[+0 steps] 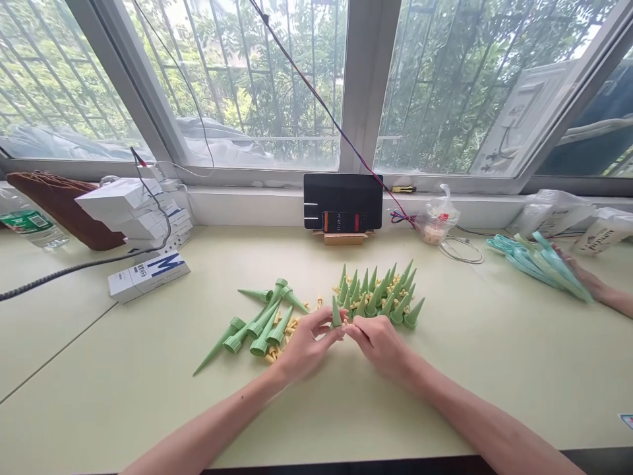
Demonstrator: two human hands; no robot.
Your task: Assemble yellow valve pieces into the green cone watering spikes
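My left hand [307,342] is closed around a green plastic cone-shaped spike [336,313], its point upward. My right hand [380,338] meets it, thumb and finger pinched on a small yellow fitting [346,322] at the side of the spike; the fingers partly hide the fitting. Left of my left hand lies a loose pile of green spikes [257,326] with ribbed caps, and yellow fittings [291,328] are scattered beside them. Just beyond my right hand, several green spikes [380,295] stand upright in close rows with yellow fittings among them.
A phone [342,221] leans on a stand before a black panel [341,188]. White boxes [148,276] and a bottle [34,224] are at left. A plastic bag [438,221] sits by the sill. At right, another person's hand [576,272] touches teal strips [539,264].
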